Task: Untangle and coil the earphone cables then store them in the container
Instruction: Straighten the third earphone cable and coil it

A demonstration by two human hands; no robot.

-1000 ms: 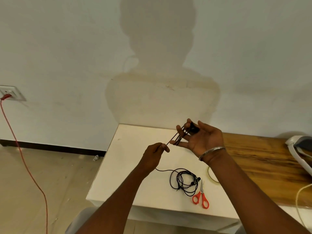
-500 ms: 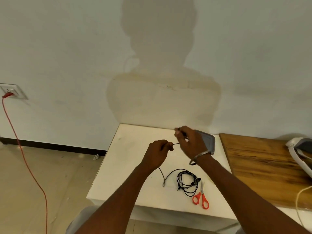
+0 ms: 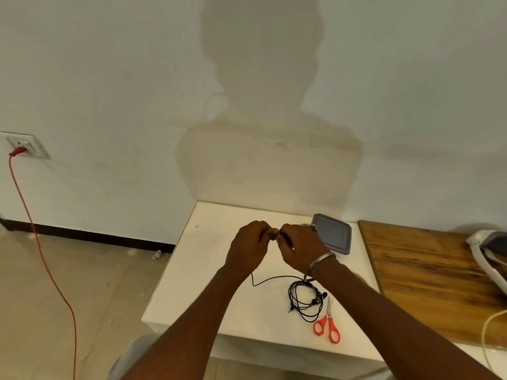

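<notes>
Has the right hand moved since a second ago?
Yes. The right hand has come left and lower in view, off the grey container it hid, meeting the left hand; both pinch the earphone cable.

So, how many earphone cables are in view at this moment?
2, it seems: one cable held between the left hand and right hand, tail trailing on the white table; one tangled bundle beside the scissors. The bundle may hide more.

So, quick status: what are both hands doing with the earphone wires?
Left hand and right hand both pinching one earphone cable. Second tangled bundle lies beside the scissors. Container lidded, behind right hand.
</notes>
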